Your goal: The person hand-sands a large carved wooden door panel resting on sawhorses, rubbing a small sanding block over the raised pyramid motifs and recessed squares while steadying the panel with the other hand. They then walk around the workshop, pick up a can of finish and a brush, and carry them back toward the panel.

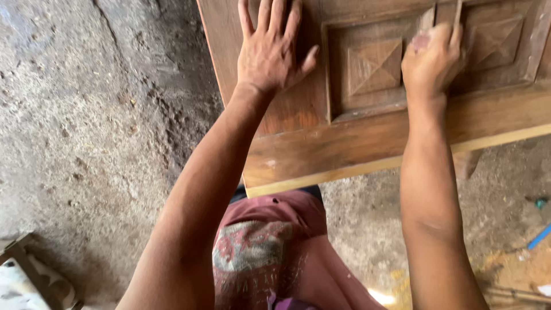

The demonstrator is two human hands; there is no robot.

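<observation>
A brown wooden door panel (356, 143) with carved pyramid squares (374, 66) lies flat in front of me. My left hand (270, 49) rests flat on its left stile, fingers spread. Closed in a fist, my right hand (431, 57) grips a small piece, probably sandpaper or a thin tool, whose tip (457, 12) shows above the fingers. It presses on the moulding between the two carved squares. What exactly the fist holds is mostly hidden.
A rough dusty concrete floor (86, 132) spreads to the left and below. My maroon patterned shirt (264, 252) shows under the panel edge. Wood scraps and a blue object (539, 236) lie at the lower right. A wooden frame corner (23, 258) sits at the lower left.
</observation>
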